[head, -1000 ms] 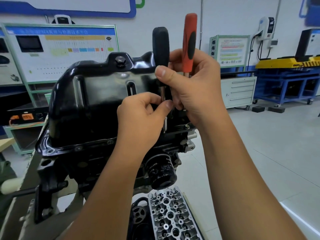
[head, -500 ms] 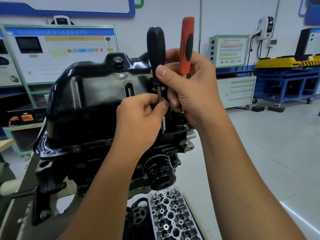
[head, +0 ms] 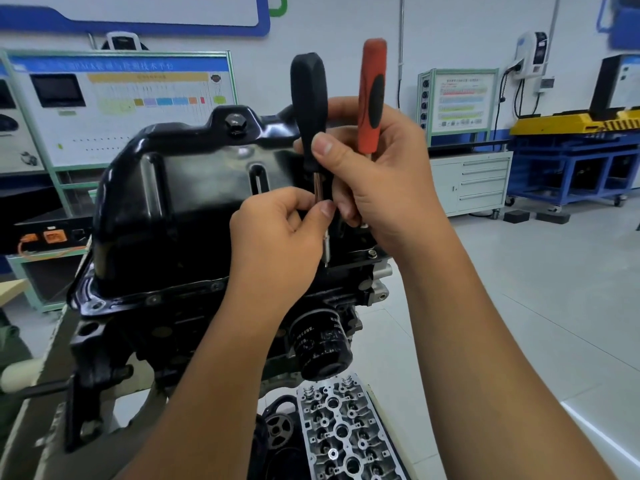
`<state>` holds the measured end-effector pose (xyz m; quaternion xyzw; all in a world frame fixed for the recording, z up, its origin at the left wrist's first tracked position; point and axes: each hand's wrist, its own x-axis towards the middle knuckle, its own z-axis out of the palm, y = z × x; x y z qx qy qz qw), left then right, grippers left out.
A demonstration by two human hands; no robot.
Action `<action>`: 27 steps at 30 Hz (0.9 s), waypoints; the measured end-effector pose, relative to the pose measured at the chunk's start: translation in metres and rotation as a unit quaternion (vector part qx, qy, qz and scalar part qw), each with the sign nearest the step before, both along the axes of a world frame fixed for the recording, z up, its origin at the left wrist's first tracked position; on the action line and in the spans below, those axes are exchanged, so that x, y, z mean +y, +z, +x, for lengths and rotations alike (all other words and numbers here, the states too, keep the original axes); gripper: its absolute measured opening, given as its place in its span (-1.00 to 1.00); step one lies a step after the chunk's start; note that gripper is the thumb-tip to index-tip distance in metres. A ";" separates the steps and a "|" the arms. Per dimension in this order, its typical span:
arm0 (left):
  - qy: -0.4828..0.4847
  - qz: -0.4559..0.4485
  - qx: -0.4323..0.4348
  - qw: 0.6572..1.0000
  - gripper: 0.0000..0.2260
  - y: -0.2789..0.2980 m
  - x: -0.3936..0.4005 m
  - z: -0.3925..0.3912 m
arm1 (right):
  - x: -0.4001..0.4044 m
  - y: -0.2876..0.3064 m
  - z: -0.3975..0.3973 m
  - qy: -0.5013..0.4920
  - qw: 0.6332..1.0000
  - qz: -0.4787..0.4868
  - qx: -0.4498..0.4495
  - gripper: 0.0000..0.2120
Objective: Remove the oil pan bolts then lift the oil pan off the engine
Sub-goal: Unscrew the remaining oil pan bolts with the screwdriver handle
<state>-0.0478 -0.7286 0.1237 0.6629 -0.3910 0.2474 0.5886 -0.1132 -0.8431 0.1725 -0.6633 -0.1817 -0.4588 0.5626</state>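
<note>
Head view: fingers (head: 320,211) pinch driver shaft (head: 318,188)

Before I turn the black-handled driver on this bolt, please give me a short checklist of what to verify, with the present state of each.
1. Right hand grips black-handled driver: ok.
2. Left hand pinches the driver shaft to steady it: ok.
3. Driver tip seated on a flange bolt: cannot tell, too small and dark.
4. Right hand free of other tools: not ok, it also holds the orange-handled screwdriver.
5. Oil pan on the engine: ok.
</note>
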 end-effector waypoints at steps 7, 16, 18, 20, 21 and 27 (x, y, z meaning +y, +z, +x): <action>0.024 -0.018 -0.001 1.000 -0.79 0.000 -0.001 -0.004 | 0.004 -0.001 0.008 -0.113 0.993 -0.010 -0.036 -0.84; 0.014 -0.011 -0.021 1.000 -0.85 0.000 0.000 -0.003 | 0.003 -0.001 0.003 -0.049 0.997 -0.057 -0.024 -0.77; 0.020 -0.013 -0.025 0.999 -0.88 0.000 0.000 -0.003 | 0.004 -0.002 0.005 -0.082 0.994 -0.060 -0.030 -0.81; 0.019 -0.016 -0.028 0.999 -0.88 -0.001 -0.001 -0.004 | 0.004 -0.001 0.007 -0.099 0.994 -0.049 -0.025 -0.74; 0.013 -0.016 -0.028 0.999 -0.88 -0.001 -0.001 -0.004 | 0.003 -0.002 0.007 -0.086 0.995 -0.037 -0.020 -0.76; 0.006 -0.009 -0.026 1.000 -0.83 -0.003 -0.003 -0.004 | 0.003 -0.002 0.001 0.012 1.000 -0.015 0.000 -0.75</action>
